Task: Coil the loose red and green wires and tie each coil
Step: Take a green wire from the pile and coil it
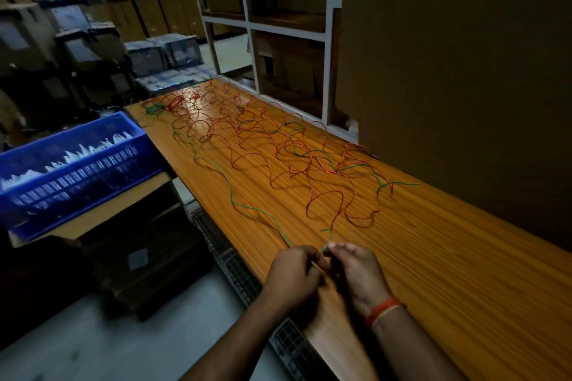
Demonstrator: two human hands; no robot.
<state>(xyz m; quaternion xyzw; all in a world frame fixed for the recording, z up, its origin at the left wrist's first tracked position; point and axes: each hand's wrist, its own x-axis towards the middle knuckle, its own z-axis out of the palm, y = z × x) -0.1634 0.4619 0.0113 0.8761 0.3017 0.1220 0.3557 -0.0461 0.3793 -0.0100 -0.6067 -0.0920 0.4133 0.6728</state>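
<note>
A long wooden table (433,272) with a striped orange grain runs away from both hands, and no writing on anything here is sharp enough to read. Well off to the left of the hands, beyond the table's edge, sits a blue slotted plastic crate (77,164) with pale, jagged contents I cannot make out. Ahead of the hands, spread across the far and middle tabletop, the red wires (257,145) lie in thin, springy loops, tangled over one another. A green wire (247,207) snakes back through that tangle and comes straight to the hands, its near stretch reaching the left hand (294,272), whose fingers are curled around it. Just beside it, almost knuckle to knuckle, the right hand (356,269) pinches a short green end between thumb and fingertips, the tip poking up just ahead. A red and pale thread band (382,309) circles the right wrist.
</note>
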